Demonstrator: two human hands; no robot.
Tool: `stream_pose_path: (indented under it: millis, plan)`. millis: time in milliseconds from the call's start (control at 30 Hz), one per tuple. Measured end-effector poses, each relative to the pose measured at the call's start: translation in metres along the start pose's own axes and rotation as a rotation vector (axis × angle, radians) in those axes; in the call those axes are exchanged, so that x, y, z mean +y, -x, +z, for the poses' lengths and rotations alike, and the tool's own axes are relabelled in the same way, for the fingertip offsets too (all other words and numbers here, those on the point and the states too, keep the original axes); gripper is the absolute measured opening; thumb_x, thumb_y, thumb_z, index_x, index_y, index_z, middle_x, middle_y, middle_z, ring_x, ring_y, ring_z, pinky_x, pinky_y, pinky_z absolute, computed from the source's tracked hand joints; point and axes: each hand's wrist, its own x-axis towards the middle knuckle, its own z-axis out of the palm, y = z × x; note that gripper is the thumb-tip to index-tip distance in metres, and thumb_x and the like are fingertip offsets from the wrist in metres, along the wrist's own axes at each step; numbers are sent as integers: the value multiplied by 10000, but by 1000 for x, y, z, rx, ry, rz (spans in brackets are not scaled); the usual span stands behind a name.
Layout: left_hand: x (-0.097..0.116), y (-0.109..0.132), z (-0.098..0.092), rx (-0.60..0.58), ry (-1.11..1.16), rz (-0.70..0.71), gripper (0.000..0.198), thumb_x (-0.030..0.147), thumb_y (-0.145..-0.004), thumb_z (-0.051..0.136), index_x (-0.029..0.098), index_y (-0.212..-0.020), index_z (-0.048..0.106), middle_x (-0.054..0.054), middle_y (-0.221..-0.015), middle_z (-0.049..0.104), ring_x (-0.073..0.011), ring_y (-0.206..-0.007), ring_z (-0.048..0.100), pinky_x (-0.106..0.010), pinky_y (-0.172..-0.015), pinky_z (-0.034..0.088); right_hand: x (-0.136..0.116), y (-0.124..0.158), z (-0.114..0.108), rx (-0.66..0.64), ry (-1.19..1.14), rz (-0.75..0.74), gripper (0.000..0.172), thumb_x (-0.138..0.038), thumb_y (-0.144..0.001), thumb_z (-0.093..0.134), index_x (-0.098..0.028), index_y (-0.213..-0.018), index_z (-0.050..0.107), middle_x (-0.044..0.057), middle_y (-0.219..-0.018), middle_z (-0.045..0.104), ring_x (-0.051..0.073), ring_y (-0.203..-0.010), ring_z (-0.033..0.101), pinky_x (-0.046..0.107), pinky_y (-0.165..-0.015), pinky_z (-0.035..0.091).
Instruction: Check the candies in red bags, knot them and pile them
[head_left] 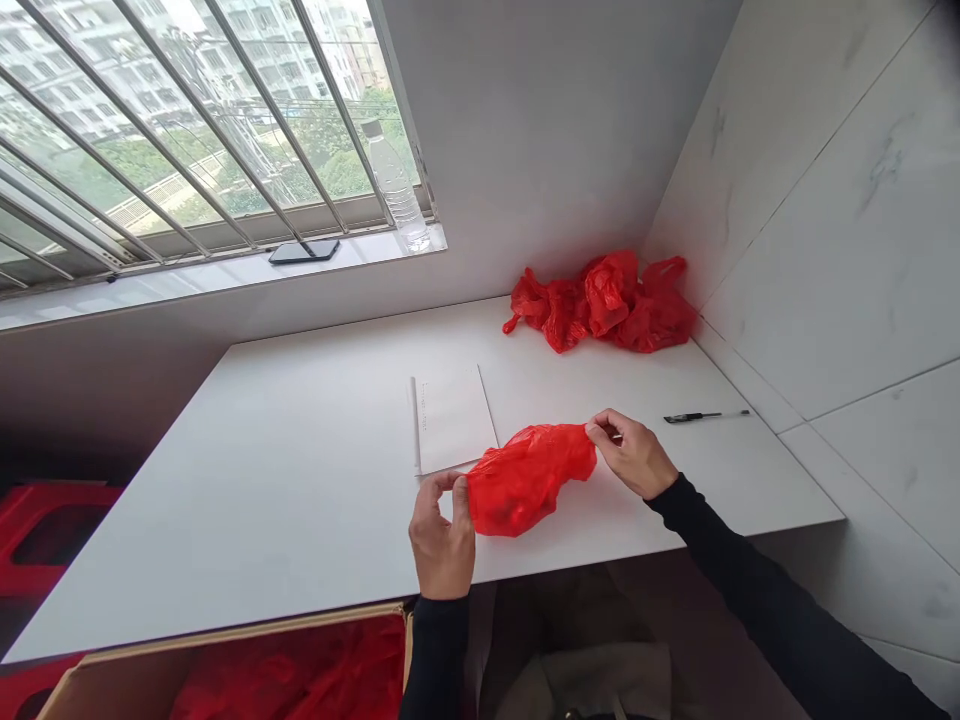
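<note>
A thin red plastic bag (529,480) is stretched between my two hands, above the front part of the white table. My left hand (444,535) pinches its left end between thumb and fingers. At the upper right end, my right hand (634,453) pinches the other corner. The bag sags and looks crumpled, with darker shapes showing through its lower part that I cannot make out. Just behind the bag lies an open notebook (454,420) with a few small marks on its page; the bag overlaps its lower right corner in the view.
Several crumpled red plastic bags (607,305) lie at the table's back right corner. A black pen (705,416) rests on the right. On the windowsill are a phone (304,252) and a clear bottle (397,190). A cardboard box (247,632) holding red material stands below the table's front edge.
</note>
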Motion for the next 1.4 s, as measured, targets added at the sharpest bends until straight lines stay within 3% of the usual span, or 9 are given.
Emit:
stream_pose_path:
  millis: [133,267,433,667,800,967,1100,1233,1400]
  plan:
    - [11,3,2,-88,29,80,371,353,-903,618,242,-1256,597,-93,-1258,657,-274,-1173,601,-426,-1022,451,-7,8,-2,-27,-3,-96,390,-444,-881,581,-218,-1199,592,90,-1201,655,260,-1106,579,409,-953,470]
    - [19,2,14,-176,18,152,151,327,-881,651,256,-992,725,-61,-995,715,-263,-999,628,-418,-947,471,-26,14,2,-174,6,-145,265,-476,-932,563,-238,-989,664,24,-897,680,214,-855,597,359,-815,474]
    - [0,0,-3,-14,37,66,162,360,-946,588,226,-945,679,-51,-910,697,-230,-897,639,-374,-851,496,-10,24,-14,-107,-168,48,319,-457,-983,458,-216,-841,611,-1,-737,606,167,-677,541,309,-659,439]
    - [18,11,-15,-4,40,73,386,376,-897,659,246,-1255,598,-63,-1156,667,-236,-1071,627,-404,-963,498,-26,46,-20,-82,-128,-28,507,-450,-899,611,-236,-1349,523,84,-1294,619,263,-1190,566,429,-1034,439]
    - [35,16,-11,56,-46,105,205,351,-859,714,241,-1031,738,-44,-960,600,-210,-915,609,-361,-861,507,-47,49,-23,-165,-108,-13,302,-526,-947,574,-241,-1012,648,23,-910,662,202,-831,608,356,-797,497]
    - [42,35,-37,66,-17,-51,266,376,-926,645,268,-1140,760,-33,-886,602,-173,-793,609,-302,-754,515,-44,61,-37,57,-47,16,293,-439,-971,573,-270,-1210,598,32,-1046,671,226,-974,635,379,-842,511]
    - [55,53,-54,-140,183,-199,285,406,-948,612,270,-1181,704,-17,-928,683,-153,-756,642,-273,-758,527,-64,81,-38,336,-76,-347,501,-213,-903,662,-299,-1368,498,62,-1215,611,239,-1115,603,448,-991,482]
    - [64,57,-45,-169,222,-175,153,377,-930,649,248,-1008,621,5,-881,638,-138,-773,607,-238,-750,498,-88,81,-23,-155,-25,-705,318,-103,-961,507,-246,-1239,566,61,-1039,684,225,-939,644,409,-853,526]
    - [62,53,-32,-70,586,-373,226,354,-880,724,241,-972,552,7,-912,624,-132,-823,613,-223,-748,493,-73,68,-6,-365,251,-498,247,-208,-1051,358,-191,-1055,604,77,-933,705,235,-839,664,400,-765,523]
